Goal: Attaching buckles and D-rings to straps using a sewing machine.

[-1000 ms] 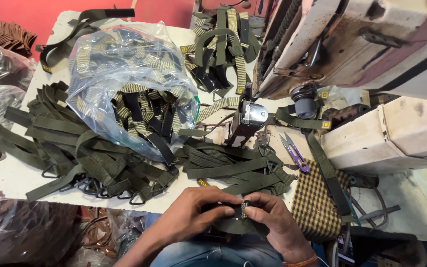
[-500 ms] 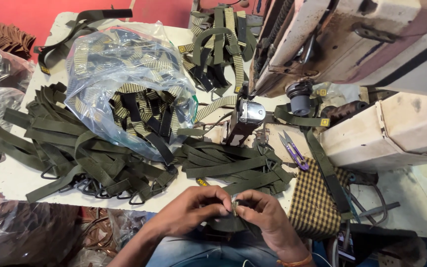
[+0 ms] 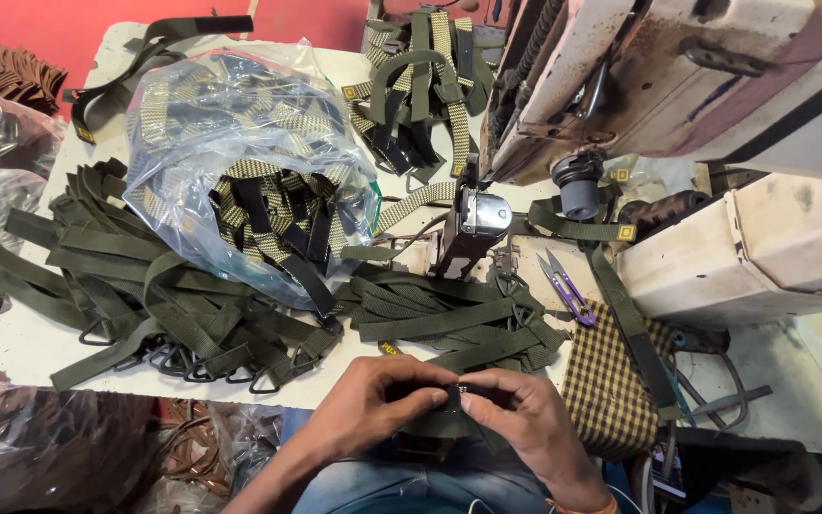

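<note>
Head view: my left hand (image 3: 368,409) and right hand (image 3: 516,419) meet at the bottom centre of the frame, just off the near edge of the worktop (image 3: 21,343). Both sets of fingers pinch one olive strap (image 3: 444,424) between them, with a small dark buckle (image 3: 456,395) at the spot where my fingertips touch. The strap hangs below my hands, over my lap.

Just above my hands, on the worktop, lies a small heap of the same olive straps (image 3: 449,319). A larger heap (image 3: 116,286) fills the left of the frame, with metal rings (image 3: 183,362) along its near edge. A clear plastic bag (image 3: 240,143), upper left of centre, is stuffed with striped webbing. More straps (image 3: 420,86) lie at the top centre.

A sewing machine (image 3: 696,86) takes up the upper right, its presser foot (image 3: 482,214) near the middle of the frame. Purple thread snips (image 3: 563,286) lie to the right of the small heap, just above a checked cloth (image 3: 611,381) at the lower right. A long strap (image 3: 635,333) runs down across that cloth.
</note>
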